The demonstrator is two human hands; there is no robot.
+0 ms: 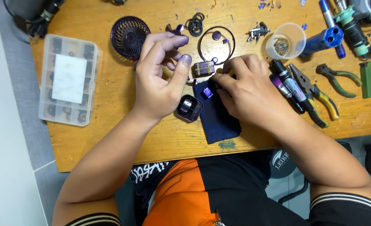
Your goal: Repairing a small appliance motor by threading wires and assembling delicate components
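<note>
A small purple part (207, 92), judged light and fragile, is pinched at its edges by the right hand (246, 90) fingers on the dark cloth (219, 119); left hand (158, 79) fingers are curled, empty.

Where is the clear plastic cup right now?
In the head view the clear cup lies tipped on the wooden table at upper right, beyond the right hand, between small metal parts and a blue tool.
</note>
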